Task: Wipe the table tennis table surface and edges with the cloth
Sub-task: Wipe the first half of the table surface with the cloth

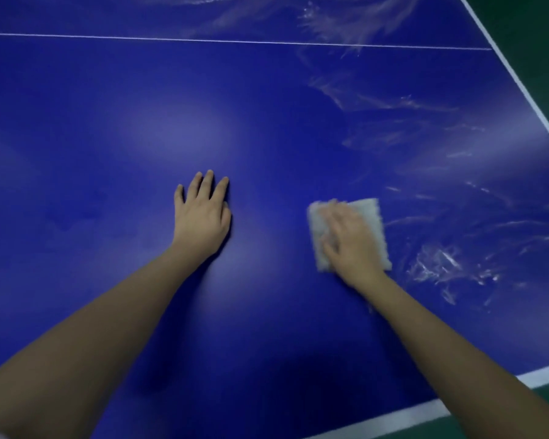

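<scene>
A blue table tennis table fills the view, with a thin white centre line across the far part. My right hand presses flat on a folded white cloth lying on the surface right of centre; the cloth and fingers are blurred. My left hand rests palm down on the bare blue surface to the left of the cloth, fingers spread, holding nothing. Wet streaks glisten on the table to the right of the cloth and up toward the far right corner.
The table's white edge band runs along the near right side and another white edge band along the right side. Beyond both edges lies dark green floor.
</scene>
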